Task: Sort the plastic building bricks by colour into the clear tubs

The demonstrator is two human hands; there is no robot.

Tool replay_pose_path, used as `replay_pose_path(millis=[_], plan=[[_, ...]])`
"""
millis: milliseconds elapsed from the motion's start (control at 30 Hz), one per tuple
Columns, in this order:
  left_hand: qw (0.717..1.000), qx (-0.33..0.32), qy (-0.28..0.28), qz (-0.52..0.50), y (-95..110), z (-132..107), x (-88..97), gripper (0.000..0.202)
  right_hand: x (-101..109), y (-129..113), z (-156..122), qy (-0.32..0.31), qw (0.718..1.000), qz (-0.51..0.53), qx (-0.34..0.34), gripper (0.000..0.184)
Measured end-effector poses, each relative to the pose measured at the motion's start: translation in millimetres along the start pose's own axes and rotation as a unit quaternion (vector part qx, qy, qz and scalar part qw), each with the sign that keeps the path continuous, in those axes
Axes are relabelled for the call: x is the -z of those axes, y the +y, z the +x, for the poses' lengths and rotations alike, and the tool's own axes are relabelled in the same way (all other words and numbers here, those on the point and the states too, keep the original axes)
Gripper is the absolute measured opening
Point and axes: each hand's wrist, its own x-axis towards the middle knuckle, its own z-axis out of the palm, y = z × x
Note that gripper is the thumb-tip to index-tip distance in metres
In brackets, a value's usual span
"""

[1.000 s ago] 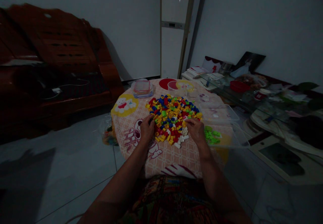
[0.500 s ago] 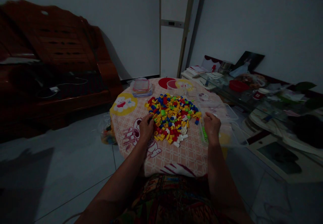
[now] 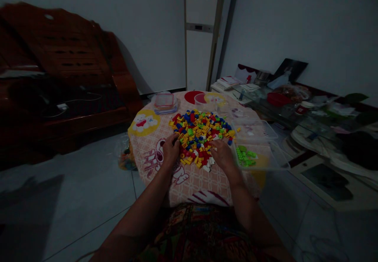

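A mixed pile of plastic toy building bricks [image 3: 201,130] in yellow, red, blue, green and white covers the middle of the round table. My left hand [image 3: 171,149] rests at the pile's left edge, loosely curled, with a gap between thumb and fingers and nothing seen in it. Over the right front of the pile, my right hand [image 3: 222,154] reaches in with fingers apart, touching red and white bricks. Several light green bricks [image 3: 245,156] lie in a clear plastic tray [image 3: 276,163] to its right.
Another clear tray [image 3: 265,130] lies behind the first, with a loose yellow brick [image 3: 238,129] near its left end. Stacked lidded containers [image 3: 164,102] stand at the table's back left. A patterned cloth [image 3: 203,183] covers the table; a cluttered glass stand [image 3: 265,104] is to the right.
My right hand has moved left from above the clear tray to the pile, uncovering the green bricks in the tray. My left hand stays at the pile's left edge.
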Motion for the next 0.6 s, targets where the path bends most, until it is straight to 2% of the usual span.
replay_pose_path(millis=[100, 200, 433, 600], plan=[[1.000, -0.002, 0.000, -0.001, -1.2, 0.2, -0.4, 0.034, -7.4, -4.4, -2.2, -0.032, 0.999, -0.012, 0.024, 0.037], [1.000, -0.003, 0.004, -0.010, -3.0, 0.3, -1.4, 0.034, -10.7, -9.4, 0.2, -0.054, 0.998, -0.013, 0.020, 0.035], [1.000, -0.003, 0.005, -0.008, -4.7, 0.7, -1.9, 0.033, -5.6, -13.0, 4.6, -0.047, 0.999, -0.017, -0.005, 0.024], [1.000, 0.003, 0.004, -0.014, -6.6, 1.1, -2.3, 0.033, -8.0, -12.2, 1.4, -0.050, 0.998, -0.022, 0.004, 0.026]])
